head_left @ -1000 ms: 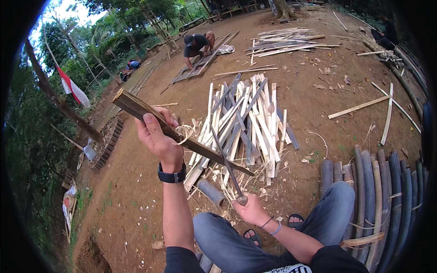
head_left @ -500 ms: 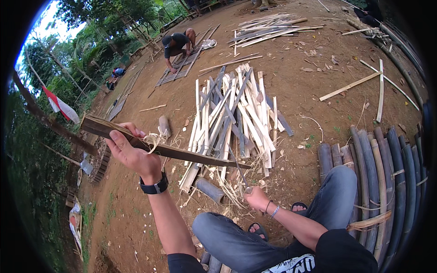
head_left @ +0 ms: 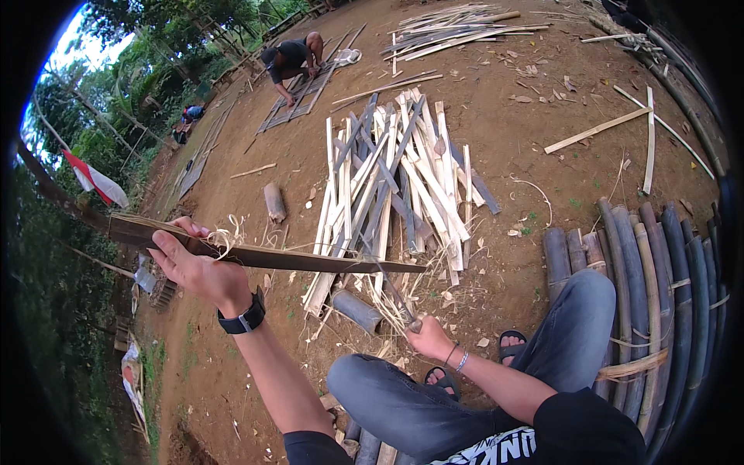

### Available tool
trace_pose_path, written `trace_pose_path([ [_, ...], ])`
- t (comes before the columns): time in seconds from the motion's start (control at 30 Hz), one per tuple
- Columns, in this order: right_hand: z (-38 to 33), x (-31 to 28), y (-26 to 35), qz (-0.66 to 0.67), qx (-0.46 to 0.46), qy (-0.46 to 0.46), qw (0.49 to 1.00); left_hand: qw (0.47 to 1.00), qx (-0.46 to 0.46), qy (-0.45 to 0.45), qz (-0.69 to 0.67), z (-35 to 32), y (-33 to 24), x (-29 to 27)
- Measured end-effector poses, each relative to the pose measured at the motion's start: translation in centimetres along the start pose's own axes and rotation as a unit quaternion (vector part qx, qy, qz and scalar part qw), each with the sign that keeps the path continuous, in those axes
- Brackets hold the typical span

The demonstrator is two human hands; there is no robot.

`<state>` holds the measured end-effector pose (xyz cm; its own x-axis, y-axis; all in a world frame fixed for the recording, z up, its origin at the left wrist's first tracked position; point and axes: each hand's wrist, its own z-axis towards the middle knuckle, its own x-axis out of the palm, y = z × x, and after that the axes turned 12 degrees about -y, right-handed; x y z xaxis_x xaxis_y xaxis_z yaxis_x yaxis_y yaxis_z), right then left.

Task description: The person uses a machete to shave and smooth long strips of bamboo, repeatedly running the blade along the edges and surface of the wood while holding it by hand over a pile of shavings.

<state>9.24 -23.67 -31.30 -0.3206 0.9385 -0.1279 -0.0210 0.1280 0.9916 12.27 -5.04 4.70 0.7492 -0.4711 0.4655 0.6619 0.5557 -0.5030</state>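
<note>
My left hand [head_left: 203, 273] grips a long dark bamboo slat [head_left: 310, 262] near its wide end, holding it out in the air to the left. Pale curled shavings [head_left: 225, 239] cling to the slat's upper edge beside my fingers. Lower right, my right hand [head_left: 431, 338] is closed round the handle of a knife [head_left: 397, 296]. Its thin blade points up and to the left and crosses the slat toward the tapering far end; whether it bites into the edge I cannot tell. Behind the slat lies a pile of split bamboo strips [head_left: 428, 174], pale and dark mixed.
Bundled bamboo poles [head_left: 649, 310] lie to my right. A short bamboo piece [head_left: 357, 311] rests by the strip pile, another [head_left: 274, 202] farther left. A co-worker [head_left: 294, 62] crouches over a bamboo frame [head_left: 298, 108]. More strips [head_left: 457, 32] lie at the back.
My left hand has shifted left and a little down, bringing the slat nearer level. My right hand and the knife have moved slightly left along it.
</note>
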Motion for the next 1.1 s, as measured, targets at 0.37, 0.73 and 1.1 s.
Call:
trace_pose_path([
  [0.37, 3.9, 1.6, -2.6, -0.045, 0.018, 0.036, 0.998, 1.0, -0.007, -0.006, 0.015, 2.2, 0.8, -4.1],
  [0.73, 3.8, 2.7, -6.4, -0.06, 0.08, 0.082, 0.992, 0.994, 0.004, -0.091, 0.066, 3.4, 1.5, -10.6],
  [1.1, 5.1, 4.4, -11.5, -0.103, 0.126, 0.06, 0.985, 0.988, 0.005, -0.113, 0.103, 5.4, 3.7, -11.8],
])
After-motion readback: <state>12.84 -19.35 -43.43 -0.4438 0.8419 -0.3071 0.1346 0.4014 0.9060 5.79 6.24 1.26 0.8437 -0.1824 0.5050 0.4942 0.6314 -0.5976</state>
